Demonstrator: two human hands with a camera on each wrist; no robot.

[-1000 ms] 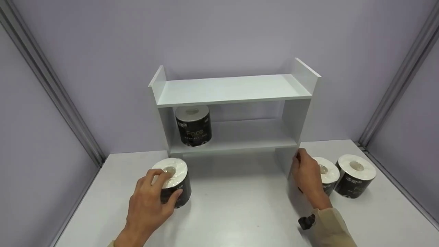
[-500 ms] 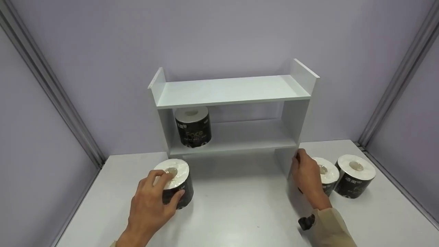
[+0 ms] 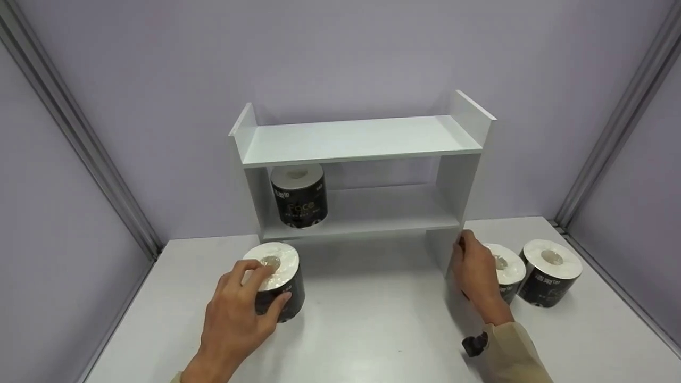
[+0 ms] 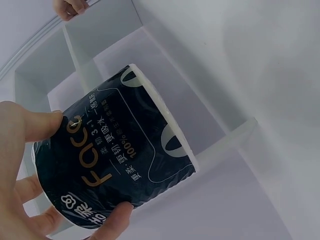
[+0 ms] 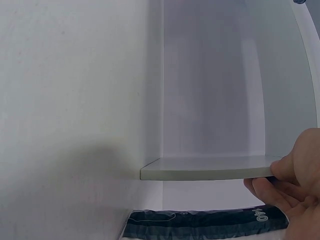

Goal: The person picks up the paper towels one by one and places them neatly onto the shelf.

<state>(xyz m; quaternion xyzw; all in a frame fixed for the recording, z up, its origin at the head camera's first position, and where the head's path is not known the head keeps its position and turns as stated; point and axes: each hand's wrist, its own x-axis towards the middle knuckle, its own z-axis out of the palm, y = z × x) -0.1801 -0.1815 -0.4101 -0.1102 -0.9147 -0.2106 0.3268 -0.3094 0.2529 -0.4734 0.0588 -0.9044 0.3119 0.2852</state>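
My left hand grips a toilet paper roll in a black "Face" wrapper, fingers over its white top and thumb at its side. In the left wrist view the wrapped roll lies between thumb and fingers, in front of the shelf's lower opening. My right hand pinches the lower front edge of the white shelf's right side panel. The white shelf stands against the back wall. Another roll stands upright at the left of its middle level.
Two more rolls stand on the white table right of the shelf. The nearer roll is partly hidden by my right hand; the outer roll is beside it. Side walls with metal-framed edges bound the table.
My left hand has shifted slightly to the right with the toilet paper roll, closer to the shelf's lower opening. The right hand stays at the side panel.
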